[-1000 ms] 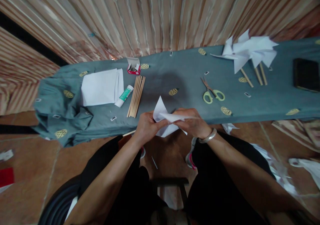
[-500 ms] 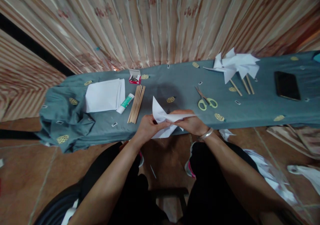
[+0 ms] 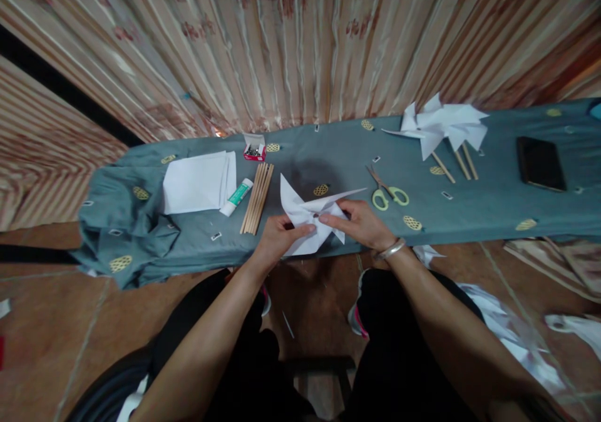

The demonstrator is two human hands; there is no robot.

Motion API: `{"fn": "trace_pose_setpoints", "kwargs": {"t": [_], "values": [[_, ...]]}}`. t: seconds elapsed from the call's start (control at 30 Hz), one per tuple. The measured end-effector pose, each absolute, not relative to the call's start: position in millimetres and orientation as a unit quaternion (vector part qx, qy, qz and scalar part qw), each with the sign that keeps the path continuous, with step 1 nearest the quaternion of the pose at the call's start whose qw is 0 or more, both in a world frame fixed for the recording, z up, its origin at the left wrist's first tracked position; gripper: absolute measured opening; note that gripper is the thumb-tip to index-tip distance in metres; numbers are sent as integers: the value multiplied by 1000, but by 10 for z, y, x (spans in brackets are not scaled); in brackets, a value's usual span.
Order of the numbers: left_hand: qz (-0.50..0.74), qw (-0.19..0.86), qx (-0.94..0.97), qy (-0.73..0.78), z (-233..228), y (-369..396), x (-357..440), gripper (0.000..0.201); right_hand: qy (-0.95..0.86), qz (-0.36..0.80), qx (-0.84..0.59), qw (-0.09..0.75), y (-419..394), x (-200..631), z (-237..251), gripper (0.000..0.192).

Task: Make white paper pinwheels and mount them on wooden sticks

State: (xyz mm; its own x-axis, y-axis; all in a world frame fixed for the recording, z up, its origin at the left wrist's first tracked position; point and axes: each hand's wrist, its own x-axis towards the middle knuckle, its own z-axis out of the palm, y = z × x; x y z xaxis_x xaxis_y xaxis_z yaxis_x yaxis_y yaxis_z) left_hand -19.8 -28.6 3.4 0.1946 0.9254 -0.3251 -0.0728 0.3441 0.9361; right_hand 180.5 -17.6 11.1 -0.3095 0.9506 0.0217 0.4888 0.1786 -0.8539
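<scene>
A white paper pinwheel (image 3: pixel 305 239) is held between my two hands over the table's front edge, its pointed blades spread out. My left hand (image 3: pixel 275 239) grips its left side, thumb on top. From the right, my right hand (image 3: pixel 365 225) is closed on the paper with the thumb pressing close to the centre. The fingers under the paper are hidden. To the left of my left hand lies a bundle of wooden sticks (image 3: pixel 257 200). Scissors with light green handles (image 3: pixel 389 190) rest beyond my right hand.
On the cloth-covered table (image 3: pixel 338 153) lie a stack of white paper (image 3: pixel 195 183), a glue stick (image 3: pixel 236 197) and a small red box of metal pins (image 3: pixel 254 149). Pinwheels on sticks (image 3: pixel 444 124) and a black phone (image 3: pixel 541 164) are at the right. Paper scraps (image 3: pixel 509 331) lie on the floor.
The pinwheel has tilted flatter, so its blades and centre now show more fully. My right thumb has moved onto the paper near the centre.
</scene>
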Motion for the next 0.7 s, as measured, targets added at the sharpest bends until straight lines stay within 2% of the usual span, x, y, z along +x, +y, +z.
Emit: {"fn": "trace_pose_setpoints", "kwargs": {"t": [0.4, 0.53, 0.63, 0.7], "values": [[431, 749, 223, 451, 144, -312, -69, 39, -639, 431, -512, 378, -117, 1907, -8, 51], [463, 752, 188, 430, 126, -280, -67, 27, -628, 336, -564, 418, -153, 1969, 24, 46], [495, 740, 168, 423, 103, -240, -62, 21, -654, 232, -590, 413, -253, 1962, 104, 36], [513, 730, 163, 421, 91, -210, -56, 21, -687, 208, -576, 392, -352, 1893, 141, 36]]}}
